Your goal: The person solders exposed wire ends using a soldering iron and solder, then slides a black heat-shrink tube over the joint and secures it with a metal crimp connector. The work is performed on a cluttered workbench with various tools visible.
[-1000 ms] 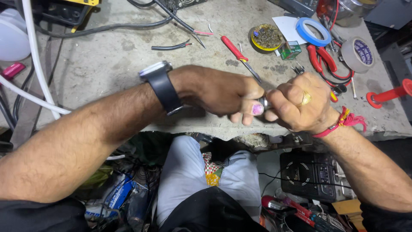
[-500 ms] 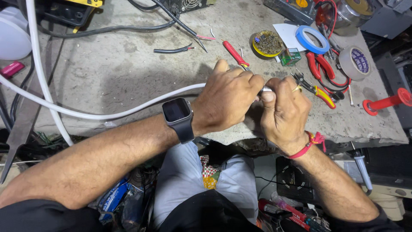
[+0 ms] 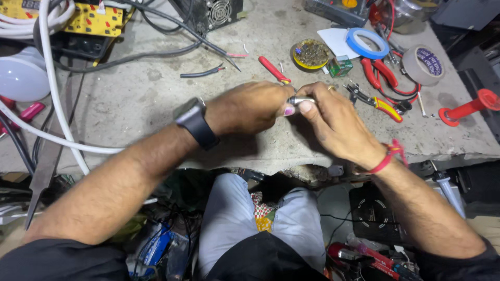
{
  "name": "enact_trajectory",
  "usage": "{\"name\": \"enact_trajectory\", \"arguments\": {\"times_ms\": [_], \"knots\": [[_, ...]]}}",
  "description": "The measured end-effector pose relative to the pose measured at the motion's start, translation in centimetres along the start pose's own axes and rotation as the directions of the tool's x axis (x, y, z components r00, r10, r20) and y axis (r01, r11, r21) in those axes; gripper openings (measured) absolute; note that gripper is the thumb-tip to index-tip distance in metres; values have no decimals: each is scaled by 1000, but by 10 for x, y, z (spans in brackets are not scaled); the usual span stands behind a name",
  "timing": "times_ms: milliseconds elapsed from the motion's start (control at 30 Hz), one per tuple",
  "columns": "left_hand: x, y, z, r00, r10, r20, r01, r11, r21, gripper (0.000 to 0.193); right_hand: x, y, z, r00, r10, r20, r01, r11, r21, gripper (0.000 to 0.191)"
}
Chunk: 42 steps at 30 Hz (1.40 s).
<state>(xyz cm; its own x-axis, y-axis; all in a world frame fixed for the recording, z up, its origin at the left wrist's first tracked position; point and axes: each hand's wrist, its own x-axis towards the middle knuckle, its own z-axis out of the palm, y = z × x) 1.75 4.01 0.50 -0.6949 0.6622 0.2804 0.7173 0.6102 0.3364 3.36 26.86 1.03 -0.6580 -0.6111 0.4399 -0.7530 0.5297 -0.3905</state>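
Note:
My left hand and my right hand meet over the middle of a grey workbench. Both pinch a small silvery metal piece between thumbs and fingertips. A black smartwatch sits on my left wrist and a red thread band on my right wrist. A red-handled screwdriver lies just behind my left hand. Small yellow-handled pliers lie just right of my right hand.
Behind are a round tin of solder paste, a blue tape roll, a grey tape roll, red-handled cutters, a red spool, a yellow circuit board, a white bulb and white cable. Clutter lies below the bench.
Both hands have lifted off the bench edge and moved farther onto the bench; the white cable no longer runs into my left hand. The small metal piece now shows between the fingertips.

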Motion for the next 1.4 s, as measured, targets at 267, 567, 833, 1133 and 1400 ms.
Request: {"name": "enact_trajectory", "arguments": {"times_ms": [267, 567, 833, 1133, 1400], "knots": [[19, -9, -31, 881, -24, 473, 324, 761, -563, 31, 2, -11, -30, 946, -322, 22, 319, 921, -225, 27], [0, 20, -21, 985, -98, 141, 163, 798, -580, 20, 11, 14, -27, 973, 223, 57, -219, 973, -69, 50], [-13, 8, -7, 991, -64, 119, 129, 713, -689, 24, 17, -1, -38, 992, -41, 117, 25, 991, 134, 43], [-21, 3, -7, 964, -10, 267, 240, 467, -851, 26, 13, -5, -37, 979, -151, 134, 157, 987, -36, 30], [-20, 17, -7, 887, 31, 460, 404, 428, -808, 31, 20, -15, -52, 714, -554, 427, 686, 433, -585, 37]]}}
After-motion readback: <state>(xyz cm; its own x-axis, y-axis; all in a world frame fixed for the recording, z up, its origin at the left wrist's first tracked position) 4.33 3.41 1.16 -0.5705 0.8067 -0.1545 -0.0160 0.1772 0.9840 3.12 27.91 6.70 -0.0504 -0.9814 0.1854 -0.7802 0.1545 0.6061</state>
